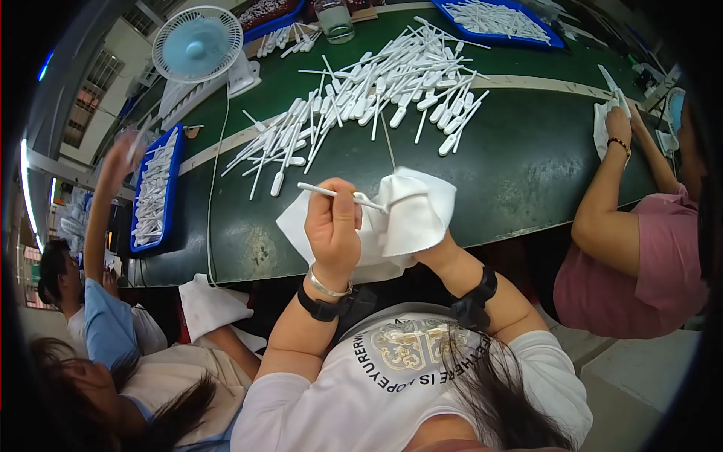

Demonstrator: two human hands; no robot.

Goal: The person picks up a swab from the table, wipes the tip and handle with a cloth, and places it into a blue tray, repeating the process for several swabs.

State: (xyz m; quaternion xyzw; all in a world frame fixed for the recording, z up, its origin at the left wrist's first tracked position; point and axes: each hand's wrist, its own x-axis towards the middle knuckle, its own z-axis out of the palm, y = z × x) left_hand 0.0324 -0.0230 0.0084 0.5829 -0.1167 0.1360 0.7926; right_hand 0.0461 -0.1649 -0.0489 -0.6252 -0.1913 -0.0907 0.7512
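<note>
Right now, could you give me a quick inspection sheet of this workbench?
Surface: dark green table, pale strip across it.
Job's things: left hand holds a thin white stick; right hand is wrapped in a white cloth at the stick's tip.
Clutter: pile of white sticks, blue trays, clear jar.
Grips: left closed on stick; right hidden by cloth.
Cables: white fan cord.
Surroundings: desk fan, co-workers either side.

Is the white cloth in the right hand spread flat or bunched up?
Bunched. The white cloth is gathered around the right hand, folds showing, wrapped over one end of the white stick held by the left hand.
</note>
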